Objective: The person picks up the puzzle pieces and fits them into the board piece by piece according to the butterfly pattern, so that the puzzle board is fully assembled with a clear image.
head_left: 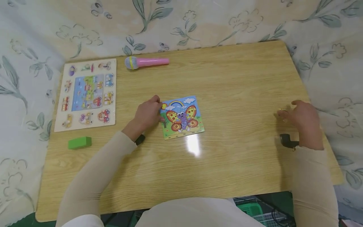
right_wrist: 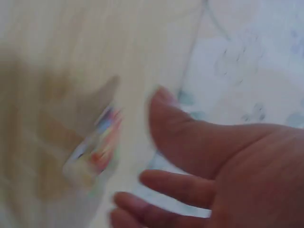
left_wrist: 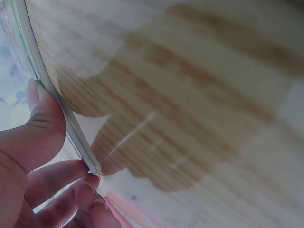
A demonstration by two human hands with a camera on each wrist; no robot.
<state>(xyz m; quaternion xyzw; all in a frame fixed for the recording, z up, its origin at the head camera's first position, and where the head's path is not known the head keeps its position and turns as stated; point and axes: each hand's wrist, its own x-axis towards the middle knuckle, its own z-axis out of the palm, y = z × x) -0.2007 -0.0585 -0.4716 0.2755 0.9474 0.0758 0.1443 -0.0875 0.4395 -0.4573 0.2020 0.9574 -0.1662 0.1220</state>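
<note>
A square butterfly puzzle board, with a rainbow and clouds printed on it, lies near the middle of the table. At its left edge my left hand pinches it. The left wrist view shows the thumb and fingers of that hand on either side of the thin board's edge. Off by the table's right edge, my right hand is above the surface and away from the board. Its thumb and fingers are spread, with nothing between them, in the right wrist view, which is blurred.
A large vehicle puzzle board lies at the back left of the wooden table. A pink toy microphone rests by the back edge. A green block sits at the left. Flowered cloth hangs behind and beside the table.
</note>
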